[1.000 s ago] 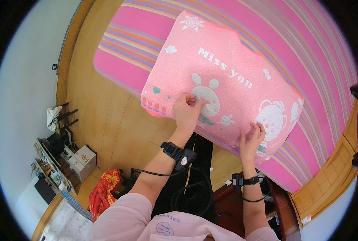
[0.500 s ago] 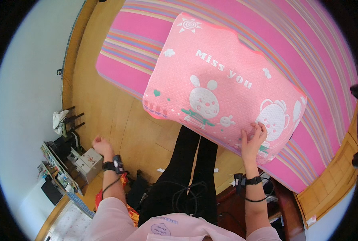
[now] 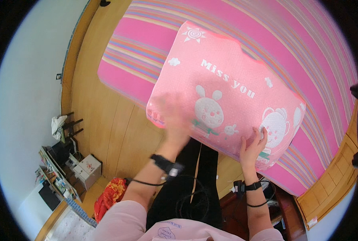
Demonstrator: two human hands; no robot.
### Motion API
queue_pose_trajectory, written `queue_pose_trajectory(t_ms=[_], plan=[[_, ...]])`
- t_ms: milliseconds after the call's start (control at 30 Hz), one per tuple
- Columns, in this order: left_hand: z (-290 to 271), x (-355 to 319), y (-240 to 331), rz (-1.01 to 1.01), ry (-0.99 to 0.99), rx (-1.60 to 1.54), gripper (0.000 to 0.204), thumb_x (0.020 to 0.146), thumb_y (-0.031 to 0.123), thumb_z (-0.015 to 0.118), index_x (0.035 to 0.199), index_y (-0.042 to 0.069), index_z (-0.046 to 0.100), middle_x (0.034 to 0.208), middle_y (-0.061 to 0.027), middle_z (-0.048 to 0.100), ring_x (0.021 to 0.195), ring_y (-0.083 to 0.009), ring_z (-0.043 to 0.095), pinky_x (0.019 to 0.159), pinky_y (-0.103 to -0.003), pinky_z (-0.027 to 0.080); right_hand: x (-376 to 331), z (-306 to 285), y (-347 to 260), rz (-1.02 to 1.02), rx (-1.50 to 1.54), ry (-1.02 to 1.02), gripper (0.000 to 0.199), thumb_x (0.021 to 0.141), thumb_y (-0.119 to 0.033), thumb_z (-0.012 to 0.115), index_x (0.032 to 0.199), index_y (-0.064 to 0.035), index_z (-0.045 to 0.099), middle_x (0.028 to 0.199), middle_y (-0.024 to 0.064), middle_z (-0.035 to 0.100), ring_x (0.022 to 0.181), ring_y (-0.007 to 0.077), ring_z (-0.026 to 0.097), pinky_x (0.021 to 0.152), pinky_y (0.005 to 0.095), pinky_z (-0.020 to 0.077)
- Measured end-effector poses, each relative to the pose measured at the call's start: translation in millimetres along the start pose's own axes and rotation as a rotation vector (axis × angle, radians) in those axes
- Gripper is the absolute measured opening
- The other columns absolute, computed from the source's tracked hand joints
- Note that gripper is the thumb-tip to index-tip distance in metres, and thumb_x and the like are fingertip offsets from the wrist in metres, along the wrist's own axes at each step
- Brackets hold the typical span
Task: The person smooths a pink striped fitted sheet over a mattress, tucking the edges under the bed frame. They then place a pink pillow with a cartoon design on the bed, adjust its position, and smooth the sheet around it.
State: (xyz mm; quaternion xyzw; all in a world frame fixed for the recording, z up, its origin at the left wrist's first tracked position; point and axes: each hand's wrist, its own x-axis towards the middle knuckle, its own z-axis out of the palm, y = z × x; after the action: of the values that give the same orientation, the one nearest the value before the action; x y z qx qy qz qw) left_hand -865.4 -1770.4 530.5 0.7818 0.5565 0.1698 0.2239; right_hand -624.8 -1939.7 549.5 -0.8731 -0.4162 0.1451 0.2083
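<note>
Pink quilted pillow (image 3: 235, 106) lies flat-ish on the striped bed (image 3: 131, 72), askew, near edge at the mattress side closest to the person; white rabbit print (image 3: 209, 112) abt mid, another white animal print (image 3: 274, 130) toward R end.

R hand (image 3: 252, 149) is at the near edge by that second print, fingertips on the fabric afaict; thumb & fingers spread w/ a clear gap, nothing pinched that I can see. L hand (image 3: 175, 116) is over the near L corner, badly blurred; can't tell how far open, or if it's touching or gripping anything.

Step in hand: prob. smoothing/straightening the cover, R hand steadying, L working its side. Next move prob. calls for L palm flat on that corner, light pressure outward, R keeping its end put so the pillow doesn't skid.

Further out: wrist units w/ cables on both arms, black-trousered legs (image 3: 207, 164) at the bedside, wood floor (image 3: 102, 116), red cloth heap (image 3: 111, 197) & white box (image 3: 88, 168) lower L, wood panel (image 3: 327, 188) far R.
</note>
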Motion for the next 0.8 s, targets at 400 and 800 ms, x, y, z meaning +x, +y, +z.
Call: queue_pose_trajectory(t_ms=[400, 800], plan=[[34, 93, -53, 0.167, -0.107, 0.302, 0.076, 0.092, 0.045, 0.065, 0.156, 0.018, 0.034, 0.160, -0.0184, 0.031, 0.145, -0.0409, 0.032, 0.116, -0.055, 0.027, 52, 1, 82, 0.273, -0.392, -0.185, 0.081, 0.092, -0.053, 0.061, 0.160, -0.0245, 0.027, 0.168, 0.0110, 0.015, 0.154, 0.0384, 0.011, 0.113, 0.0742, 0.0116], [36, 183, 49, 0.645, -0.157, 0.021, 0.044, 0.096, 0.013, 0.056, 0.138, 0.002, 0.054, 0.141, -0.0239, 0.052, 0.136, -0.0427, 0.042, 0.115, -0.053, 0.033, 126, 18, 47, -0.220, -0.030, 0.134, 0.067, 0.086, -0.027, 0.068, 0.147, -0.0089, 0.046, 0.154, 0.0198, 0.040, 0.147, 0.0399, 0.031, 0.112, 0.0606, 0.0280]])
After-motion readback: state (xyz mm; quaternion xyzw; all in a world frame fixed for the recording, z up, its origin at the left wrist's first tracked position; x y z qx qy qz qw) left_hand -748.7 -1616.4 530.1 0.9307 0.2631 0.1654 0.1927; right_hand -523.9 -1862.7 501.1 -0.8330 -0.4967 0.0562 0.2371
